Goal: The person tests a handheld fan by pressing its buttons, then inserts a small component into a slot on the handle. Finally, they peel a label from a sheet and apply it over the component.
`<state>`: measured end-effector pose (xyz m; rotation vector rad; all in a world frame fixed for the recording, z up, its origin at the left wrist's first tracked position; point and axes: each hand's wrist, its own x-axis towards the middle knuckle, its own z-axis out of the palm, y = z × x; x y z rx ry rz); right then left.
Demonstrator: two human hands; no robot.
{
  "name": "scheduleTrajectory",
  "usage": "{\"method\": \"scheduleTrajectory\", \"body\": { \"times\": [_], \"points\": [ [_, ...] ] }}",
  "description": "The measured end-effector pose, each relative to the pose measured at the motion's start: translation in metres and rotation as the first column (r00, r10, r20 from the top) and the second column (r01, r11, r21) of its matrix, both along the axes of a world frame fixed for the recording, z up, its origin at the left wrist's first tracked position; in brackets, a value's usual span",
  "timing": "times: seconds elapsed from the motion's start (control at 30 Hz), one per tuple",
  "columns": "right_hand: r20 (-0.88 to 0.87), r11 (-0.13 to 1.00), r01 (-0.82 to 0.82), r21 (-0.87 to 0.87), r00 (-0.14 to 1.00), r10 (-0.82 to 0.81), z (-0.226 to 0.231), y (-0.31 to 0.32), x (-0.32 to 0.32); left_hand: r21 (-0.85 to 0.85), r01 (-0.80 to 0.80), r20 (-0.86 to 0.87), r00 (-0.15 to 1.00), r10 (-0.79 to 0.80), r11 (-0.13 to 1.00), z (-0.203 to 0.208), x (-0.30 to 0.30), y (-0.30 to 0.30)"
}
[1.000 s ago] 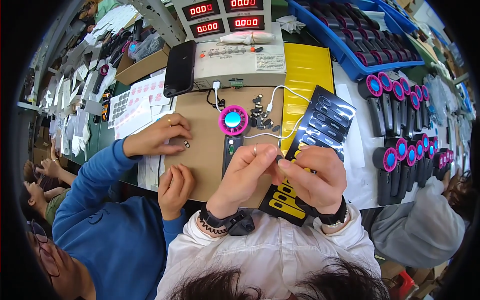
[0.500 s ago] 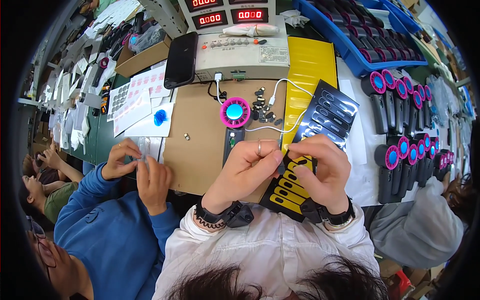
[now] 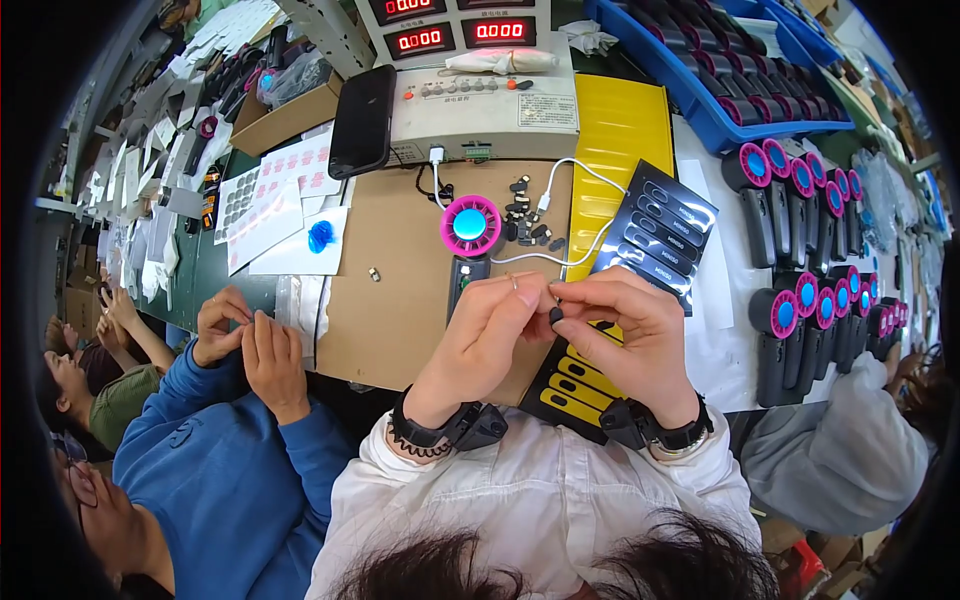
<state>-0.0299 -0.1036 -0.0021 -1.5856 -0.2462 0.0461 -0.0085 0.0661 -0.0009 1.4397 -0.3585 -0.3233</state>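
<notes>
Between the fingertips of both my hands is a small black part [image 3: 556, 315], mostly hidden by them. My left hand [image 3: 480, 335], with a ring on one finger, is closed in a pinch at it. From the other side my right hand [image 3: 632, 325] pinches it between thumb and fingers. Just beyond my hands lies a handheld fan [image 3: 470, 226] with a pink ring, a blue centre and a black handle, partly covered by my left hand. Several small black pieces [image 3: 520, 215] lie loose beside the fan. Under my right hand rests a black card with yellow outlined shapes [image 3: 570, 385].
A meter box [image 3: 480, 115] with red displays stands behind, a black phone [image 3: 362, 120] against it. White cables [image 3: 575, 262] cross the board. Rows of fans [image 3: 800, 310] and a blue crate [image 3: 770, 125] fill the right. A co-worker's hands [image 3: 255, 345] are at left.
My hands have drawn closer together around the small black part, lifting it slightly away from my body. The co-worker's hands at left have moved back from a clear plastic bag.
</notes>
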Motion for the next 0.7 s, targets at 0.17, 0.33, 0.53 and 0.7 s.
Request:
{"method": "scheduleTrajectory", "body": {
  "times": [0.17, 0.33, 0.53, 0.7],
  "points": [
    [0.128, 0.984, 0.036, -0.176, 0.992, -0.014, 0.0019, -0.0011, 0.0008, 0.079, -0.03, 0.033, 0.999, 0.028, 0.996, 0.0012, -0.0012, 0.0009],
    [0.147, 0.982, 0.023, -0.19, 0.989, 0.005, -0.0005, 0.0009, 0.0009, 0.127, -0.048, 0.017, 0.999, 0.046, 0.991, -0.0004, -0.003, 0.0018],
    [0.168, 0.963, 0.041, -0.266, 0.986, 0.005, -0.0009, 0.0068, 0.0007, 0.165, -0.051, 0.024, 0.999, 0.047, 0.985, -0.0046, -0.0043, 0.0035],
    [0.252, 0.933, 0.042, -0.358, 0.966, 0.054, 0.0029, 0.0066, 0.0003, 0.148, -0.048, -0.086, 0.994, 0.061, 0.988, -0.0078, -0.0067, 0.006]
  ]
}}
